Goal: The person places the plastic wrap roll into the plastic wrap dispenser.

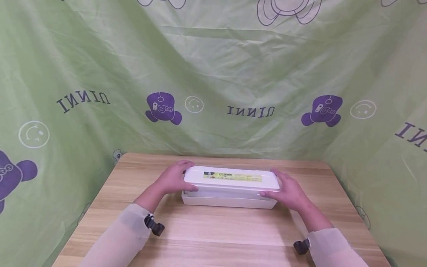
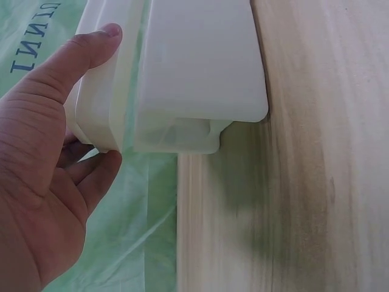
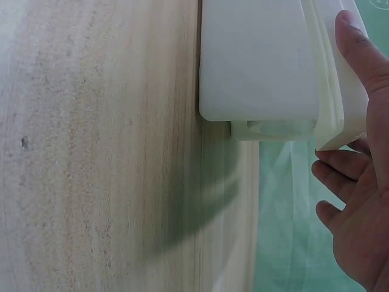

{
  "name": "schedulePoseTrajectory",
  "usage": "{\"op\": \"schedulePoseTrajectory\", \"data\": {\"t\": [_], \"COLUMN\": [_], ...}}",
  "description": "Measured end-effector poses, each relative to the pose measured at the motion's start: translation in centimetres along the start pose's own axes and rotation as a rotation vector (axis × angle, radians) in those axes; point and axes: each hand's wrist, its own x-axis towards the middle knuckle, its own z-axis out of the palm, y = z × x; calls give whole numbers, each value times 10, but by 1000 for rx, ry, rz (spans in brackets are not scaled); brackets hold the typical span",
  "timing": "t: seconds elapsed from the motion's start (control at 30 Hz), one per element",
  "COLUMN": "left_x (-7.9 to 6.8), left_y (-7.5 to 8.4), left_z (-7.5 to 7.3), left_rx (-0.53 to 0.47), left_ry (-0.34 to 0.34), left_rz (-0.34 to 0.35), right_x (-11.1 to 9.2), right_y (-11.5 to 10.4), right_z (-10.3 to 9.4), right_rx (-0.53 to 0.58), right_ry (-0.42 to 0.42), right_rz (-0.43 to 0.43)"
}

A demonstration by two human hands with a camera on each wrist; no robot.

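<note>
A long white lid [image 1: 230, 183] with a yellow label [image 1: 243, 177] sits above a long white box [image 1: 230, 201] on the table. My left hand [image 1: 173, 179] grips the lid's left end, thumb at the front and fingers around the far side. The right hand [image 1: 291, 191] holds the other end the same way. In the left wrist view a gap separates the lid [image 2: 97, 97] from the box [image 2: 200, 61]. In the right wrist view the lid [image 3: 349, 73] lies against the rim of the box [image 3: 261, 61]. The inside of the box is hidden.
The wooden table [image 1: 213, 237] carries the box near its far edge. Green printed cloth [image 1: 213, 74] hangs behind the table and on both sides. Small black devices [image 1: 158, 228] are strapped to both wrists over light sleeves [image 1: 116, 237].
</note>
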Motion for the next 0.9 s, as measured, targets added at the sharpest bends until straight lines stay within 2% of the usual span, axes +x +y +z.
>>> {"op": "schedulePoseTrajectory", "data": {"t": [0.5, 0.9], "left_x": [-9, -14], "left_y": [-2, 1], "left_z": [5, 5], "left_rx": [2, -1], "left_ry": [14, -4], "left_rz": [12, -19], "right_x": [-7, -9], "right_y": [-1, -1], "right_z": [1, 4], "right_rx": [5, 1], "right_ry": [2, 8], "right_rz": [-20, -47]}}
